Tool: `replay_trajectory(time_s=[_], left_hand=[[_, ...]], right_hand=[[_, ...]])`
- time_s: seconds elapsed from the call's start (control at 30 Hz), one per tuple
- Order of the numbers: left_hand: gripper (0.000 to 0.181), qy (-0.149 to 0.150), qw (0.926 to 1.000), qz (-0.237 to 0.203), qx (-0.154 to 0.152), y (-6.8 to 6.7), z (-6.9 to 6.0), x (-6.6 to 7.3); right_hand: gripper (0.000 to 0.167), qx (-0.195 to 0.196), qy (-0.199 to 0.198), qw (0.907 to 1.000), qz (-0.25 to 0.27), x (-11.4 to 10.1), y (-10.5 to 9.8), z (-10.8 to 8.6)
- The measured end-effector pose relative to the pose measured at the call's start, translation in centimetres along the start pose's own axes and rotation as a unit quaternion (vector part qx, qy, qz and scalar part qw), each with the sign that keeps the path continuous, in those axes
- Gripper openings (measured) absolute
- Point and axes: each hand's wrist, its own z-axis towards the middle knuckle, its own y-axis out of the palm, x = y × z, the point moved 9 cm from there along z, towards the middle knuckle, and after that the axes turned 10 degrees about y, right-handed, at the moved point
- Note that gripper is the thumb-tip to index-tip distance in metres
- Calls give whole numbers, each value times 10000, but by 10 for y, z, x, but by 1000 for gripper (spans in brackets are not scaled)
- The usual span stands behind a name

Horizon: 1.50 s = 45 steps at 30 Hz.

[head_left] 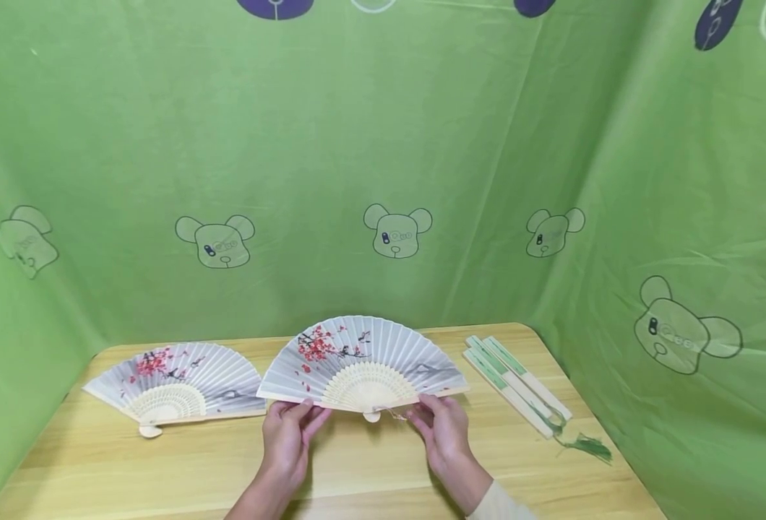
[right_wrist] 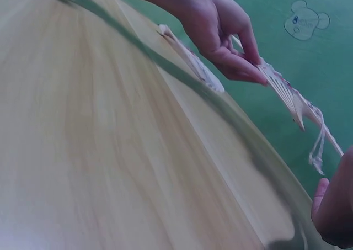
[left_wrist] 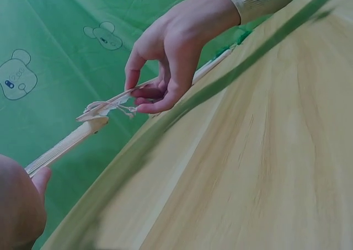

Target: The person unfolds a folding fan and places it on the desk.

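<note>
The middle fan is above the table, toward its far side, with the left fingers and right fingers at its near edge. To its left, another fan lies spread on the table. To its right lie folded fans, with a tassel by their near ends. Cloth hangs behind the table and along its left and right.

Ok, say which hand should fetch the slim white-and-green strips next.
Likely the right hand: it is nearer those strips, which lie on its side. The left hand is farther, though both hold the open pleated grey-white fan with red blossoms.
</note>
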Motion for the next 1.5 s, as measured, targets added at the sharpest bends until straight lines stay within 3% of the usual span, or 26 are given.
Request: replay_trajectory(time_s=[0.23,0.53,1.07,1.5], left_hand=[[36,-33,9999,102,102,-7,6,-4],[35,-120,9985,478,243,-16,14,-10],[29,-419,9936,1049,78,-31,24,-19],[26,-599,9849,1622,124,-33,37,-19]], right_hand=[[18,118,-121,9998,-85,-5,-10,8],[34,120,-192,9997,-69,-7,-15,17],[39,57,-97,9996,-243,-3,-26,35],[25,27,7,9995,-322,-4,-34,46]])
